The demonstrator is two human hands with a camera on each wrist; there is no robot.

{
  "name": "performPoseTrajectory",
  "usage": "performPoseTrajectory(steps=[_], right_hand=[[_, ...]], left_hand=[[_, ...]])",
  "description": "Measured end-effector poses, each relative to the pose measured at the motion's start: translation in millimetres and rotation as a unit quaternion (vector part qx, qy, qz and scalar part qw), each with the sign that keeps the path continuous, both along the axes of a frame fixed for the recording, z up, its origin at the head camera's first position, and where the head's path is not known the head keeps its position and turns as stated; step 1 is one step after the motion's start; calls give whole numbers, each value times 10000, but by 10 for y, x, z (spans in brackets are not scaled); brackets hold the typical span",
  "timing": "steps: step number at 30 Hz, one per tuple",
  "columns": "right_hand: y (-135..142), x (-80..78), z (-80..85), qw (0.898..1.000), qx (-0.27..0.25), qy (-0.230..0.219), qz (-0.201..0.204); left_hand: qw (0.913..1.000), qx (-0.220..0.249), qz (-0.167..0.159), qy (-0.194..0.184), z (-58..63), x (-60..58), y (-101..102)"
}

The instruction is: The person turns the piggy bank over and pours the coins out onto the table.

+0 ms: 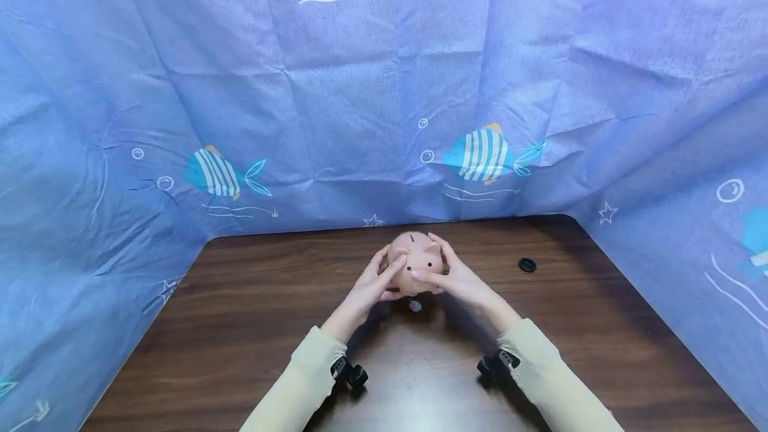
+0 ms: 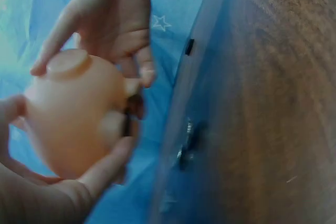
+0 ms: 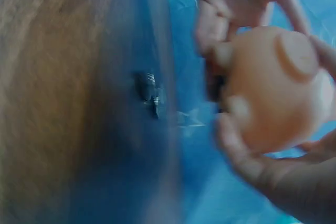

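Observation:
A pink piggy bank (image 1: 414, 259) with a coin slot on its back is gripped from both sides, over the far middle of the table. My left hand (image 1: 373, 284) curls round its left side, thumb across the front by the face. On the opposite side my right hand (image 1: 462, 280) holds it the same way, thumb near the snout. Both wrist views show the piggy bank's snout and feet, somewhat blurred, and the piggy bank raised off the tabletop. Below it lie shiny coins (image 3: 149, 93), one coin (image 1: 415, 306) showing in the head view just under the pig.
A round black plug (image 1: 527, 265) lies on the dark wooden table (image 1: 252, 325), right of the hands. Blue cloth (image 1: 360, 99) with fish prints hangs behind the table and along both sides. Each wrist wears a small black camera on a strap.

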State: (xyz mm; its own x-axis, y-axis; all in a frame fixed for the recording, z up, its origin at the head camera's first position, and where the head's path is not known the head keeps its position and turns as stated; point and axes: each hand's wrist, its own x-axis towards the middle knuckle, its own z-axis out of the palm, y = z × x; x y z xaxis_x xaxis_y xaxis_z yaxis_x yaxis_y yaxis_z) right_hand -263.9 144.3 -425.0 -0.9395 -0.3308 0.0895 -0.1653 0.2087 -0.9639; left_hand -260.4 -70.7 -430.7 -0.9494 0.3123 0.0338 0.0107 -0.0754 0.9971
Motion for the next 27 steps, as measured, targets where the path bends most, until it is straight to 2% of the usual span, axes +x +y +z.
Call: performPoseTrajectory(steps=[2, 3, 4, 5, 6, 7, 8, 9, 11, 12, 14, 16, 19, 24, 27], right_hand=[[25, 106, 155, 9936, -26, 1129, -38], [40, 159, 244, 9841, -76, 1774, -41], [57, 211, 332, 9704, -119, 2413, -35], [67, 273, 434, 9577, -240, 2867, 27], [85, 294, 473, 9490, -347, 3133, 37], [105, 293, 482, 9482, -402, 3152, 21], [124, 267, 458, 9536, -470, 2975, 24], [140, 226, 402, 9632, -470, 2647, -21], [163, 112, 225, 9870, -395, 1553, -147], [178, 26, 100, 9947, -321, 953, -226], [184, -75, -52, 9996, -157, -37, -211], [183, -123, -144, 9979, 29, -637, -149], [188, -158, -191, 9952, 81, -971, -47], [204, -185, -166, 9942, 78, -1070, 7], [211, -141, -97, 9976, 81, -689, -14]], left_hand=[[9956, 78, -69, 929, 182, 81, -18], [9887, 105, -151, 1487, 285, 124, -27], [9796, 149, -236, 1989, 388, 162, -33], [9701, 211, -360, 2391, 471, 186, -30], [9633, 255, -462, 2632, 525, 185, -18], [9616, 290, -548, 2674, 547, 169, 1], [9656, 277, -550, 2525, 532, 137, 29], [9738, 240, -476, 2212, 477, 92, 65], [9920, 241, -334, 1193, 294, -14, 137], [9975, 249, -256, 606, 186, -66, 167], [9989, 244, -113, -372, -8, -137, 205], [9955, 229, -106, -910, -142, -173, 219], [9932, 159, -121, -1146, -215, -187, 225], [9933, 56, -168, -1139, -186, -195, 235], [9963, 92, -137, -843, -96, -176, 234]])
